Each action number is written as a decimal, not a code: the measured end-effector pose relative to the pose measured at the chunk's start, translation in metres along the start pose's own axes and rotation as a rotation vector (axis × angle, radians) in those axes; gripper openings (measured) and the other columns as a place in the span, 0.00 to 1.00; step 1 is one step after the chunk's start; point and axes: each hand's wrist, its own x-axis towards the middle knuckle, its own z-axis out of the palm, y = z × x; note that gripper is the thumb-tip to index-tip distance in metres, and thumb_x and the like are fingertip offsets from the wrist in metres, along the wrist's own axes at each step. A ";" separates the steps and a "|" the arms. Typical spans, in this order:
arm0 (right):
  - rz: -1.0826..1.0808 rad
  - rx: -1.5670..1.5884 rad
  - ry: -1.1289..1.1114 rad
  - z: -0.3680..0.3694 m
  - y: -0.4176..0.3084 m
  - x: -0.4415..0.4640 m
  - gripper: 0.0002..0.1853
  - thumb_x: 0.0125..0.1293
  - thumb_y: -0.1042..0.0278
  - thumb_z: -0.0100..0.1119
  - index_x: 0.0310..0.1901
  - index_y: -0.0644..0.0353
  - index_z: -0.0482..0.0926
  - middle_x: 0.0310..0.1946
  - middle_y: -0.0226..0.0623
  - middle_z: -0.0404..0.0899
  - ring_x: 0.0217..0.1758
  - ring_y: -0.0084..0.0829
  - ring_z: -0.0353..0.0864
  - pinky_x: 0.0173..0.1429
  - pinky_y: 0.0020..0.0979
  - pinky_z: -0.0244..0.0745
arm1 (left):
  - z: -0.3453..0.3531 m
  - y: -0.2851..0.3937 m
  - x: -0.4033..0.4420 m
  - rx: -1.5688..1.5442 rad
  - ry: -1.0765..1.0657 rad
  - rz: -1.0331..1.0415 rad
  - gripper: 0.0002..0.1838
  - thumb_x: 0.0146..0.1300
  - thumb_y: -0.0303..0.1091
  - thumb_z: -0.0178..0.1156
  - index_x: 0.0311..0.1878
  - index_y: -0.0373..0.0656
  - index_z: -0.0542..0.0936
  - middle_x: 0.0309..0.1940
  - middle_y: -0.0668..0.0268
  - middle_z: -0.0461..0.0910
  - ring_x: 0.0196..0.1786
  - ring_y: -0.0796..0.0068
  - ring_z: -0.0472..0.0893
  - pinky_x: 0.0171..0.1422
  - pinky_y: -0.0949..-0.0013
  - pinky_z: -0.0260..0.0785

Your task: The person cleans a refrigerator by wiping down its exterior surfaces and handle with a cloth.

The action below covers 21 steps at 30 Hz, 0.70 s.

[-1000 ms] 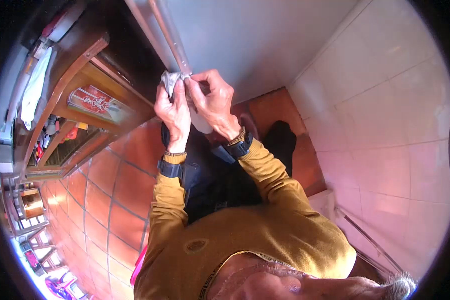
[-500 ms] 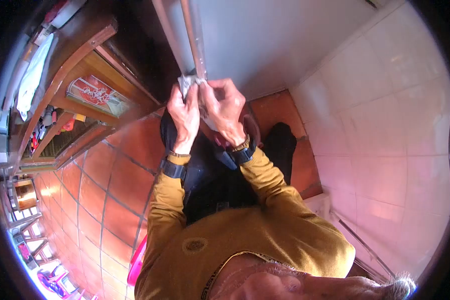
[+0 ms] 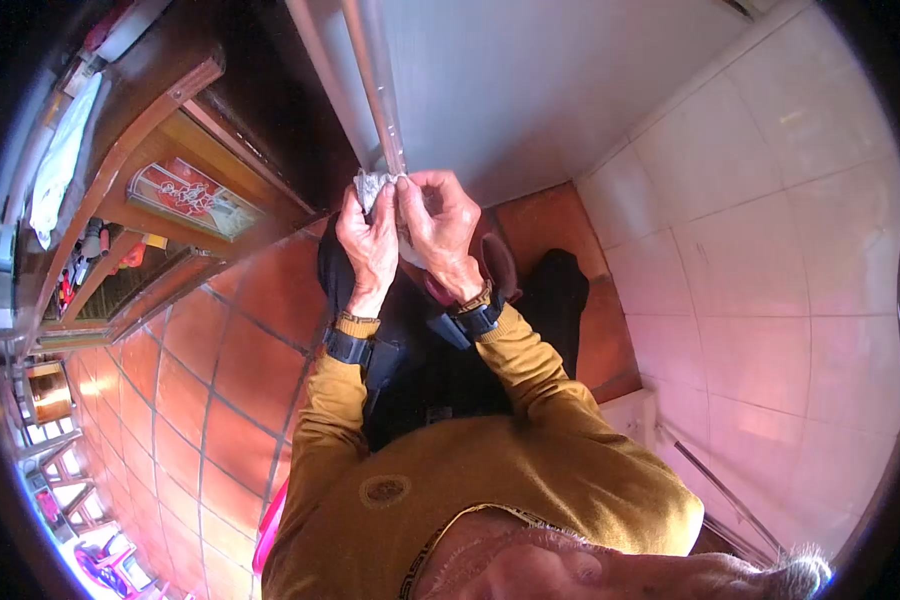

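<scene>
A crumpled whitish rag (image 3: pixel 372 187), perhaps cloth or paper, is pinched between the fingers of my left hand (image 3: pixel 369 245). Close beside it, my right hand (image 3: pixel 440 225) has its thumb and fingers closed on the same rag. Both hands are at the lower part of a long brownish strip (image 3: pixel 372 85) on the edge of a grey-white panel (image 3: pixel 510 95). Some of the rag hangs down behind my right hand. The fingertips partly cover where rag and strip meet, so I cannot tell how firmly they touch.
A wooden cabinet (image 3: pixel 160 130) with a patterned glass pane and small items on its shelves stands at left. White tiled wall (image 3: pixel 750 260) rises at right. Terracotta tiles (image 3: pixel 250 375) cover the floor. A pink object (image 3: pixel 270 525) is near my left side.
Both hands and the rag appear slightly lower and to the left in view, as the whole scene shifts a little left. The grip on the rag stays the same.
</scene>
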 end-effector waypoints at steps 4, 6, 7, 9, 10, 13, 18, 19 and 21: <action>-0.178 -0.055 0.016 -0.004 -0.018 0.012 0.06 0.60 0.73 0.66 0.35 0.64 0.79 0.27 0.38 0.79 0.26 0.24 0.79 0.31 0.25 0.74 | -0.002 0.009 0.005 -0.114 -0.051 -0.038 0.07 0.71 0.29 0.56 0.47 0.37 0.78 0.39 0.71 0.80 0.41 0.84 0.75 0.46 0.76 0.71; -0.135 -0.034 -0.001 -0.007 -0.019 0.010 0.06 0.61 0.72 0.66 0.36 0.64 0.79 0.26 0.37 0.80 0.26 0.23 0.79 0.31 0.25 0.74 | -0.001 0.013 0.005 -0.156 -0.067 -0.061 0.08 0.71 0.30 0.56 0.48 0.37 0.78 0.40 0.71 0.80 0.41 0.84 0.76 0.47 0.75 0.71; -0.062 -0.033 0.002 -0.006 -0.016 0.005 0.06 0.61 0.72 0.66 0.36 0.64 0.79 0.26 0.36 0.80 0.26 0.21 0.78 0.31 0.25 0.74 | 0.001 0.015 0.002 -0.156 -0.033 -0.084 0.07 0.69 0.29 0.58 0.47 0.37 0.78 0.38 0.70 0.80 0.40 0.84 0.75 0.45 0.75 0.71; 0.055 0.002 0.000 -0.001 0.001 -0.001 0.07 0.62 0.71 0.66 0.36 0.64 0.79 0.24 0.35 0.81 0.26 0.17 0.77 0.31 0.25 0.74 | 0.002 0.002 -0.002 -0.263 -0.001 -0.152 0.08 0.67 0.29 0.61 0.46 0.37 0.78 0.37 0.72 0.80 0.39 0.85 0.75 0.45 0.76 0.70; 0.044 0.007 -0.005 0.000 -0.004 0.002 0.07 0.62 0.71 0.66 0.36 0.64 0.79 0.24 0.35 0.81 0.26 0.17 0.77 0.31 0.25 0.74 | 0.003 0.004 0.000 -0.322 -0.018 -0.205 0.08 0.67 0.29 0.61 0.46 0.37 0.78 0.37 0.73 0.79 0.40 0.85 0.74 0.46 0.76 0.70; -0.002 -0.025 -0.003 -0.004 -0.016 0.006 0.08 0.62 0.70 0.66 0.37 0.64 0.79 0.24 0.34 0.82 0.27 0.18 0.78 0.32 0.25 0.75 | 0.003 0.008 0.001 -0.398 -0.020 -0.247 0.08 0.68 0.29 0.61 0.47 0.38 0.79 0.38 0.73 0.80 0.41 0.86 0.75 0.47 0.76 0.70; 0.016 0.086 -0.024 -0.004 -0.002 0.007 0.08 0.63 0.70 0.66 0.37 0.65 0.80 0.26 0.34 0.83 0.28 0.18 0.78 0.33 0.25 0.75 | 0.006 0.006 0.002 -0.570 -0.031 -0.334 0.09 0.67 0.28 0.61 0.49 0.39 0.79 0.41 0.72 0.80 0.42 0.85 0.76 0.47 0.77 0.71; 0.043 0.030 -0.019 -0.004 -0.003 0.005 0.08 0.63 0.70 0.66 0.37 0.65 0.80 0.26 0.34 0.83 0.28 0.18 0.79 0.33 0.25 0.76 | 0.008 0.002 0.001 -0.574 -0.024 -0.333 0.09 0.67 0.28 0.61 0.49 0.39 0.79 0.41 0.72 0.80 0.42 0.85 0.76 0.47 0.77 0.71; 0.071 -0.023 -0.007 -0.004 0.000 0.001 0.08 0.63 0.69 0.65 0.37 0.65 0.80 0.26 0.35 0.83 0.29 0.18 0.79 0.34 0.26 0.76 | 0.011 -0.006 -0.006 -0.606 0.022 -0.312 0.08 0.68 0.30 0.60 0.49 0.41 0.78 0.43 0.70 0.81 0.43 0.81 0.78 0.49 0.74 0.72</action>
